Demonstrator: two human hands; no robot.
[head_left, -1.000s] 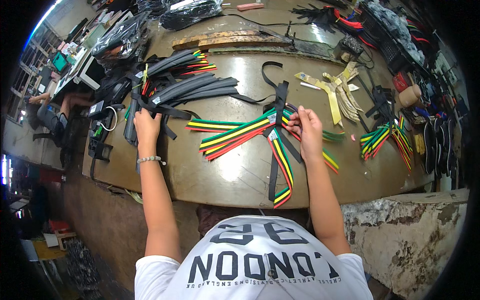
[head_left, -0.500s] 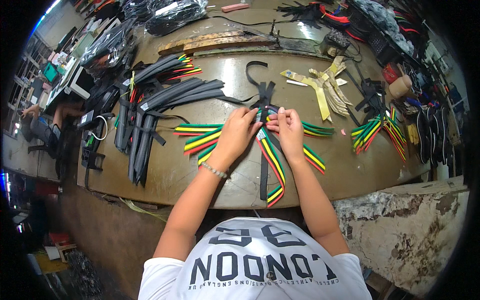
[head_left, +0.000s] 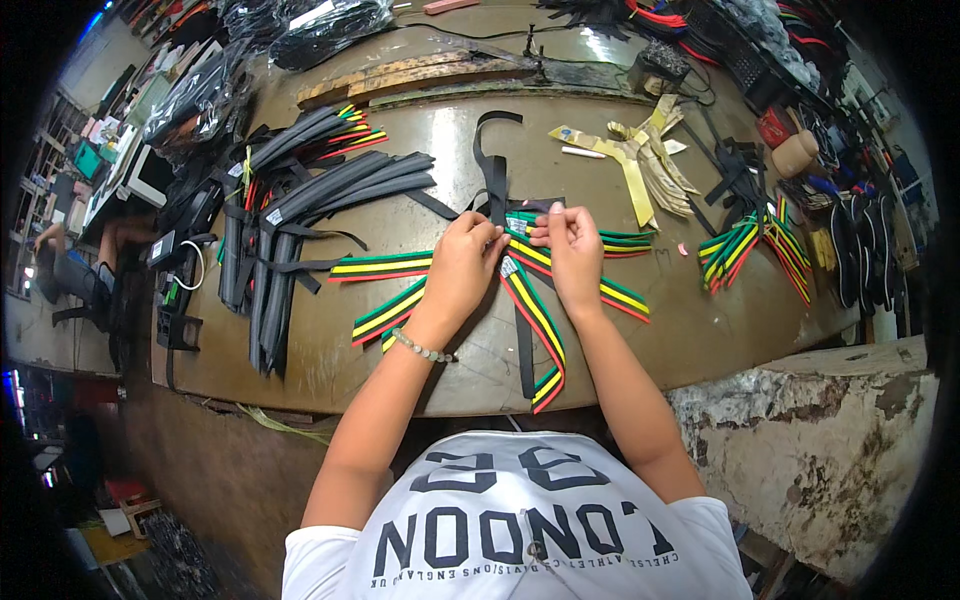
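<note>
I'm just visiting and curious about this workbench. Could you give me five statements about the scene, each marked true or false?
1. The left hand and right hand are both at the striped straps. True.
2. The beaded bracelet is on the right wrist. False: it is on the left wrist.
3. The yellow forked strip lies beyond the right hand. True.
4. The dark grey straps lie right of both hands. False: they lie to the left.
5. The striped straps include green, yellow and red. True.
</note>
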